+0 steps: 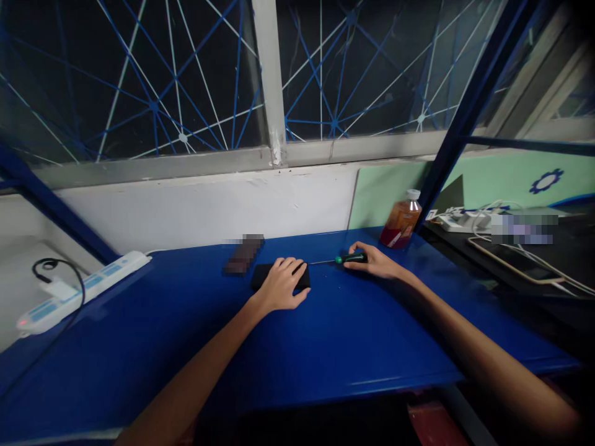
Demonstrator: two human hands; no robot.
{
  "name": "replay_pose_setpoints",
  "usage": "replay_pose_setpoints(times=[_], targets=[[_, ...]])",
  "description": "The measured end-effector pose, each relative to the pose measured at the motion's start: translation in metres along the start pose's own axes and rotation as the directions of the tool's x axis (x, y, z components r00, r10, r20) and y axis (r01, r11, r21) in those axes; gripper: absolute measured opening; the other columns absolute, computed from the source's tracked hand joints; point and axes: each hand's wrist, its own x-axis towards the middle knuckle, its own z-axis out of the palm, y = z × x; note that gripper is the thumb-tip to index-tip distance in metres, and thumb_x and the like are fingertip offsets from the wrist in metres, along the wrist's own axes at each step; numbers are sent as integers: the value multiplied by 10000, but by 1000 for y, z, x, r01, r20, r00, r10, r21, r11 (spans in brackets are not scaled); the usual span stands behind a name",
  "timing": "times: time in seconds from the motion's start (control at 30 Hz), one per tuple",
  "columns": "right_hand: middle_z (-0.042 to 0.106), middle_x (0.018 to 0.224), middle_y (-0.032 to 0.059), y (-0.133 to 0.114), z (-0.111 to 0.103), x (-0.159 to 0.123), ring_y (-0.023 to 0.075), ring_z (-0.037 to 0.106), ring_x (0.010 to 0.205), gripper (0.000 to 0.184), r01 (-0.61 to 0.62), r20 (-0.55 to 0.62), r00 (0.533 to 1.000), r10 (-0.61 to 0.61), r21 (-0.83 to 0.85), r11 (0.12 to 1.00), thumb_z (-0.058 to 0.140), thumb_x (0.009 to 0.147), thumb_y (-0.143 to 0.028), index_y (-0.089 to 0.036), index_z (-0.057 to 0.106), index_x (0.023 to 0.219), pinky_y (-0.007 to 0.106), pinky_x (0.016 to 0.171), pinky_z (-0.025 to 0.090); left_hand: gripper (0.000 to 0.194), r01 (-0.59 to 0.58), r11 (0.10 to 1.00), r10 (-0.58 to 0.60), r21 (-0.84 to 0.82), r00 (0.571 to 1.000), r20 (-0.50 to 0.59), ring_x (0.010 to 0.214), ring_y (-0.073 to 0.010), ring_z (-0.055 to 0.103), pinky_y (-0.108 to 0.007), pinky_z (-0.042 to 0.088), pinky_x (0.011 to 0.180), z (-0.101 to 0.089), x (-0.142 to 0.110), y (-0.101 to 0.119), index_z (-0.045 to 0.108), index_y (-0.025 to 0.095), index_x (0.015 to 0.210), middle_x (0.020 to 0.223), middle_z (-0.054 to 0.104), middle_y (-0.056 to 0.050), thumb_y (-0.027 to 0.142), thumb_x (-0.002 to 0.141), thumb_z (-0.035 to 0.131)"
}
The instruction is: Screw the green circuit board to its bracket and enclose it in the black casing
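Where left hand (284,284) rests, black box (260,276) lies beneath.

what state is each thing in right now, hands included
black case: lying flat; whether open or shut, cannot tell
left hand: laid over the black case
screwdriver: held sideways, shaft pointing at the case
right hand: closed on the screwdriver handle
bottle: capped, standing
power strip: red light lit, plug inserted
phone: lying flat; on or off, cannot tell
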Motion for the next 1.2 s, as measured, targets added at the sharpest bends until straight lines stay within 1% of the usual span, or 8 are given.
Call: replay_pose_setpoints(times=[0.1, 0.3, 0.4, 0.53, 0.8, 0.97, 1.07, 1.2], targets=[[557, 707, -10, 4, -3, 0, 135, 493, 620, 443, 21, 37, 999, -25, 117, 993, 666, 704, -558, -191, 519, 902, 247, 555, 374, 547, 1, 1000, -1, 2, 1000, -10, 1165, -346, 486, -508, 364, 954, 1, 0, -1, 496, 98, 1290, 1258, 560, -189, 450, 873, 460], [450, 569, -22, 1, -4, 0, 107, 378, 527, 504, -34, 49, 998, 40, -113, 993, 460, 836, -622, -165, 568, 655, 253, 499, 288, 556, 6, 1000, -6, 11, 1000, -7, 1157, -345, 492, -506, 372, 941, 1, 0, -2, 494, 105, 1288, 1256, 561, -187, 467, 867, 472], [466, 594, -24, 0, -1, 0, 106, 380, 535, 476, -44, 6, 999, 45, -86, 995, 452, 845, -614, -169, 578, 733, 249, 507, 300, 556, 9, 1000, -9, 12, 1000, -1, 1153, -341, 495, -501, 371, 943, 0, 0, -2, 503, 94, 1278, 1252, 564, -189, 472, 872, 470], [546, 713, -17, 3, 1, 0, 113, 448, 587, 468, -20, 24, 1000, 18, 82, 996, 658, 715, -565, -186, 536, 961, 232, 520, 340, 552, 13, 1000, -13, 8, 1000, -1, 1153, -336, 498, -496, 370, 943, 0, 0, -3, 511, 96, 1273, 1255, 568, -183, 472, 870, 477], [385, 532, -39, 2, -2, 1, 90, 321, 500, 509, -41, 52, 998, 43, -41, 998, 484, 825, -619, -167, 513, 592, 240, 460, 243, 549, 24, 1000, -24, 2, 1000, 6, 1156, -329, 500, -486, 367, 951, -1, 0, -1, 515, 102, 1274, 1261, 567, -175, 468, 865, 484], [478, 610, -40, -7, 3, -1, 85, 378, 512, 401, -11, -13, 1000, 13, 103, 995, 587, 776, -575, -178, 552, 816, 218, 461, 286, 553, 38, 999, -38, 7, 999, 12, 1160, -329, 501, -481, 362, 961, -3, 0, 1, 517, 90, 1270, 1262, 565, -182, 457, 857, 498], [471, 528, -80, -8, 5, -2, 77, 367, 405, 460, -97, 54, 995, 87, 217, 971, 675, 706, -551, -199, 501, 945, 206, 398, 273, 544, 44, 999, -44, 7, 999, 10, 1166, -324, 501, -479, 354, 974, -4, 0, 2, 517, 98, 1272, 1270, 562, -178, 455, 861, 494], [453, 437, -59, -6, 7, -2, 86, 393, 351, 414, -130, 59, 991, 120, 206, 970, 569, 788, -589, -188, 492, 721, 218, 370, 277, 553, 47, 999, -47, 10, 999, 18, 1174, -320, 497, -481, 350, 979, -4, -1, 2, 507, 106, 1285, 1281, 559, -171, 469, 869, 482]])
